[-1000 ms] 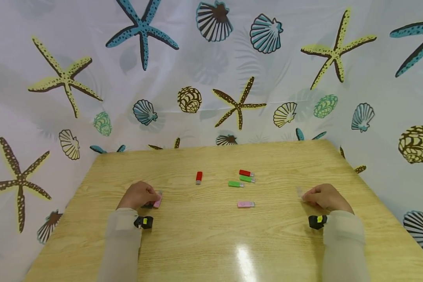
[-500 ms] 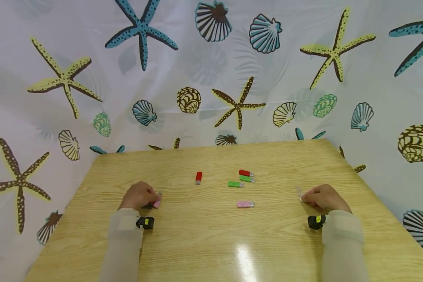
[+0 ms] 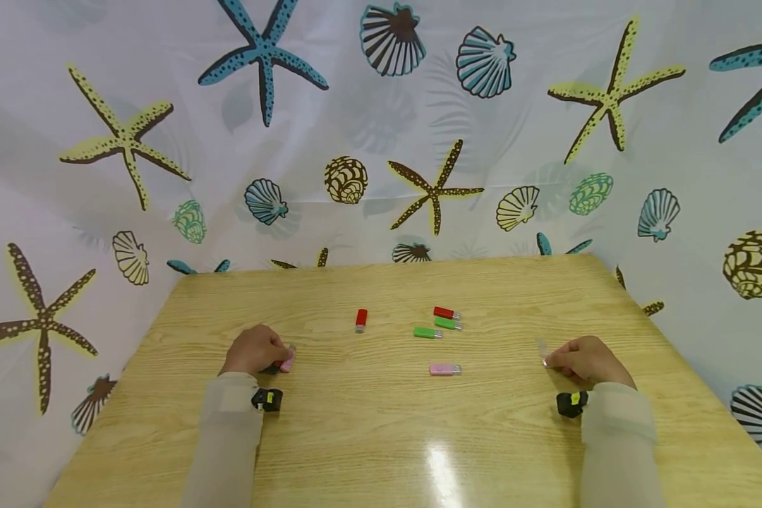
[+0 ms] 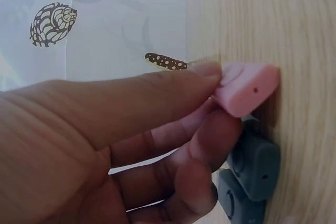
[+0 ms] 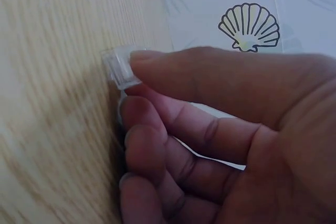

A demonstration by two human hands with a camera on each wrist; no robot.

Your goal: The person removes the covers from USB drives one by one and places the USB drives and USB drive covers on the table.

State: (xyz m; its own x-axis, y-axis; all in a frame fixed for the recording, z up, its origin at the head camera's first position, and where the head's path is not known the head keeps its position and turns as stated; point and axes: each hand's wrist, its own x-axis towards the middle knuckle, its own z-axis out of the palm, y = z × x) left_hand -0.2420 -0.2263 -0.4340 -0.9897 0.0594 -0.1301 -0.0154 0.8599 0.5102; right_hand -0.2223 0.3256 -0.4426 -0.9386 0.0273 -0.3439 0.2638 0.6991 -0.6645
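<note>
My left hand (image 3: 254,351) pinches a pink USB stick (image 4: 249,88) between thumb and index finger, low at the tabletop on the left. Two dark green USB sticks (image 4: 254,162) lie side by side right under those fingers, mostly hidden by the hand in the head view. On the right side, my right hand (image 3: 587,358) pinches a small clear plastic piece (image 5: 123,66) with thumb and index finger. The other fingers of that hand curl close to the wood. In the head view the clear piece (image 3: 542,347) shows only faintly.
A red USB stick (image 3: 361,320) lies upright in view left of centre. Right of it are another red stick (image 3: 443,312), two green ones (image 3: 427,332) and a pink one (image 3: 443,370). A patterned cloth (image 3: 343,233) hangs behind the wooden table (image 3: 368,437).
The head view has shifted slightly. Both hands stay nearly in place with their holds, and a bright glint shows at the right fingertips now. The loose sticks have not moved.
</note>
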